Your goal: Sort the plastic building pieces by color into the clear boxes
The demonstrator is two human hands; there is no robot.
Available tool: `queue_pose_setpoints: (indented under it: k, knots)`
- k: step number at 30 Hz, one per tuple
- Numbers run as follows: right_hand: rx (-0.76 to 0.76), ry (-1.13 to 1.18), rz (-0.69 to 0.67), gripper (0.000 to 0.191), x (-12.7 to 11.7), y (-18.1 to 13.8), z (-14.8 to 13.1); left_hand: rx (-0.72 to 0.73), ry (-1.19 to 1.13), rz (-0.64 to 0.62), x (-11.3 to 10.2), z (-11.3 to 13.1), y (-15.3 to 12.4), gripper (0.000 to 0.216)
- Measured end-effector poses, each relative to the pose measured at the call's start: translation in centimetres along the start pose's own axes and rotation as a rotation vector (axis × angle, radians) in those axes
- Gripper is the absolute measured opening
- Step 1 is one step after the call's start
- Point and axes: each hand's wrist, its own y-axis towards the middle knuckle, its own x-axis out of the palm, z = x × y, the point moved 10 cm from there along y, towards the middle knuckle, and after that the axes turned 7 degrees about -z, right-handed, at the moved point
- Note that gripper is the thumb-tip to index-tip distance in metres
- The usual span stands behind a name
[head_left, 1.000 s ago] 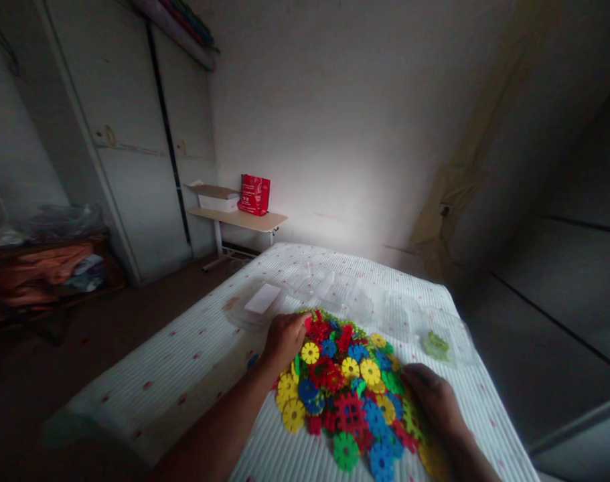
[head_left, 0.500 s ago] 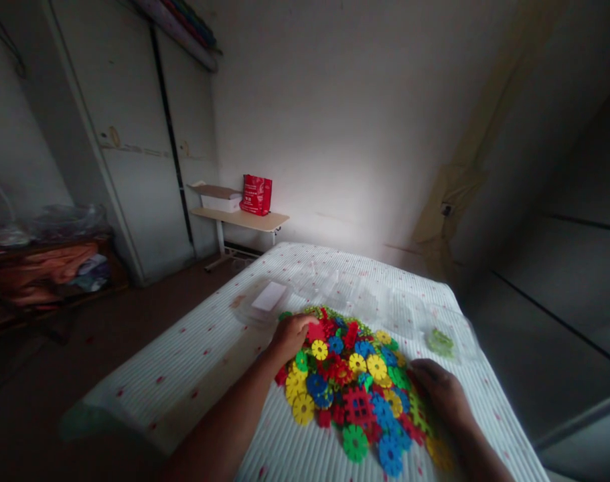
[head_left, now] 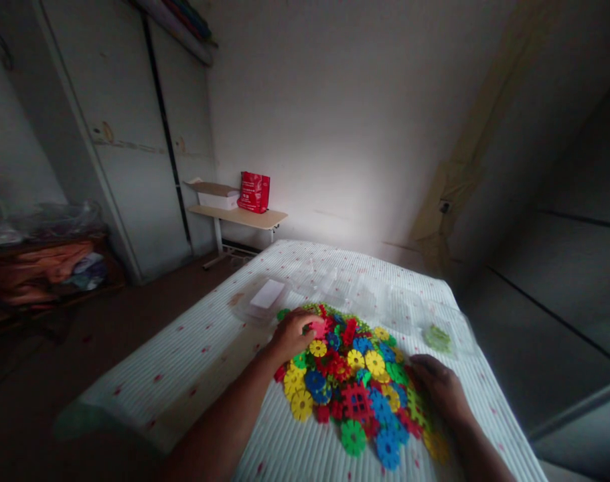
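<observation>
A heap of colourful plastic building pieces lies on a striped bed cover, with notched discs in yellow (head_left: 375,363), blue (head_left: 388,447) and green (head_left: 353,437) and a red lattice square (head_left: 357,400). At the heap's upper left, my left hand (head_left: 290,337) pinches a red piece (head_left: 318,328) between thumb and fingers. My right hand (head_left: 439,383) rests against the heap's right side, its fingers loosely stretched out beside the pieces. Nothing shows in that hand, though its underside is hidden.
Behind the heap stands a clear plastic tray (head_left: 369,299) with light-green pieces (head_left: 438,339) at its right end. A clear container with a white card (head_left: 268,293) lies at its left. Beyond the bed (head_left: 194,361), a small table (head_left: 239,215) bears a red bag (head_left: 255,192) and a white box (head_left: 218,199).
My left hand has closed its fingers a little more around the red piece, which shows tilted up. My right hand stays nearly where it was. The view has shifted slightly.
</observation>
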Motion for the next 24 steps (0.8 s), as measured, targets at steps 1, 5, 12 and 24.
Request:
queue_pose_setpoints:
  k: [1,5,12,24]
  knots:
    - [0.003,0.003,0.002,0.038,0.0,0.0,0.1,-0.009,-0.044,0.032,-0.3,-0.3,0.0,0.031]
    - [0.021,0.013,0.003,0.038,0.0,0.0,0.2,-0.041,-0.090,0.241,-2.4,-1.1,-0.6,0.033]
    - [0.009,0.036,0.008,0.038,0.0,-0.1,0.0,0.103,0.212,0.061,0.2,1.0,-0.2,0.036]
    - [0.025,0.048,-0.017,0.040,0.3,0.0,0.4,-0.088,0.284,-0.006,1.8,-0.6,0.0,0.048]
